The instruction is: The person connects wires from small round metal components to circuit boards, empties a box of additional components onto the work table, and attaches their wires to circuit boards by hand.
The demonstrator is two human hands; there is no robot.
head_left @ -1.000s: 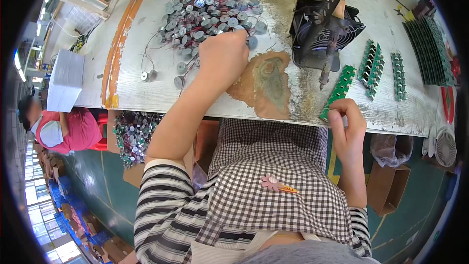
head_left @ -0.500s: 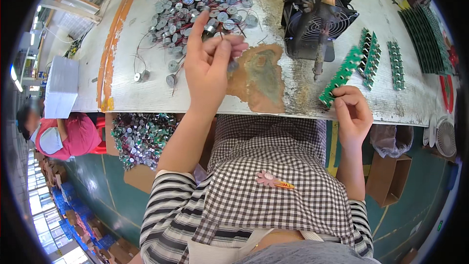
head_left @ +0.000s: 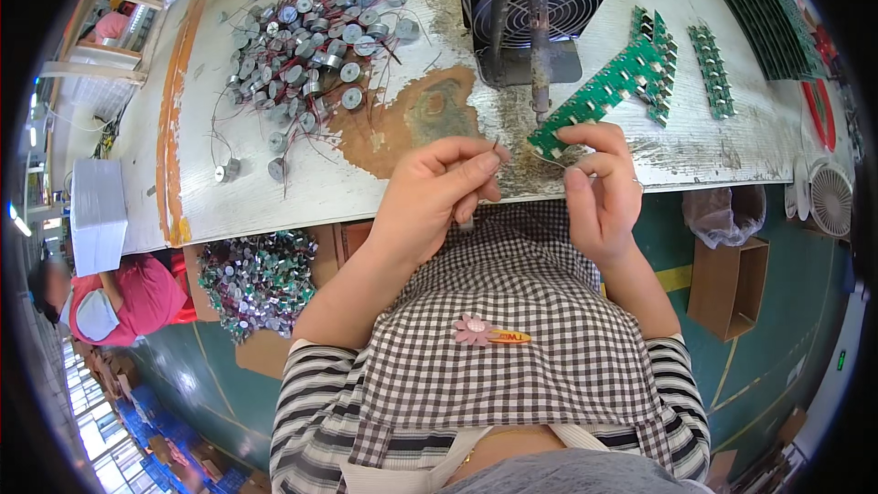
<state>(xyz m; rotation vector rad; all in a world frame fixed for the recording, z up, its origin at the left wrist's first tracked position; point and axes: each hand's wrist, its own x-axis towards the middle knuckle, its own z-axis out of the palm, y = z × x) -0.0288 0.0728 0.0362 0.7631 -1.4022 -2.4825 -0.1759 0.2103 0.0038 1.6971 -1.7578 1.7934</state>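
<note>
My left hand (head_left: pixel 444 187) is pinched closed near the table's front edge, with a short wire end rising from its fingertips. Below its fingers shows part of a small silver motor (head_left: pixel 466 223), mostly hidden by the hand. My right hand (head_left: pixel 605 185) has its fingers closed at the near end of a green circuit board strip (head_left: pixel 599 96). A thin pale wire (head_left: pixel 549 159) curves from those fingers beside the board. Just above the board's near end points the tip of a mounted soldering iron (head_left: pixel 540 82). The two hands are close together but apart.
A pile of silver motors (head_left: pixel 311 46) with red wires lies at the left. Behind the iron stands a black fan (head_left: pixel 572 9). Another board strip (head_left: pixel 712 73) and a rack of green boards (head_left: pixel 768 18) are right. A box of parts (head_left: pixel 256 284) sits below the table's edge.
My left hand has come from the motor pile toward the right hand, bringing a motor. The board has moved left, its near end now under the iron's tip. The whole view has shifted.
</note>
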